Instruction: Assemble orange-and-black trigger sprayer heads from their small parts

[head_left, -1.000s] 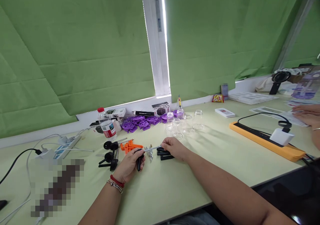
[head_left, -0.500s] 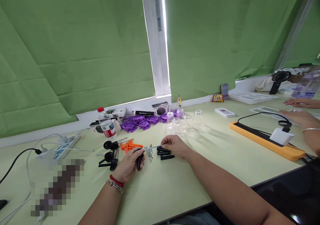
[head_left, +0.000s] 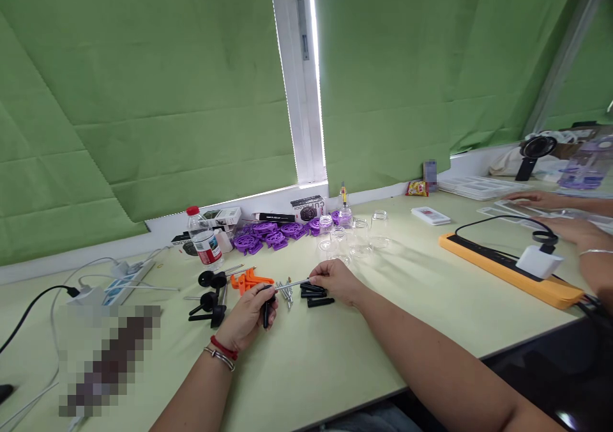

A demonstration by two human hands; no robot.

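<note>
My left hand (head_left: 255, 310) is closed around a black handle piece (head_left: 266, 314) that points downward. A thin metal rod (head_left: 290, 285) runs from it to my right hand (head_left: 334, 280), which pinches the rod's far end between thumb and fingers; the tip is hidden. Under and beside my right fingers lie several black tapered pieces (head_left: 320, 302). Short metal pins (head_left: 288, 296) lie below the rod. Left of my left hand are black cranks (head_left: 209, 301) with metal rods, and orange plastic parts (head_left: 249, 281) sit just behind it.
Purple parts (head_left: 263, 235), a red-capped bottle (head_left: 205, 240) and clear jars (head_left: 360, 235) stand farther back. At right is an orange power strip (head_left: 502, 269); beyond it, another person's hands (head_left: 550, 224) handle a flat clear sheet. A white power strip (head_left: 127, 285) and cables lie left.
My hands hold nearly the same position, with the rod still between them. The other person's hands at right have moved left over the flat sheet.
</note>
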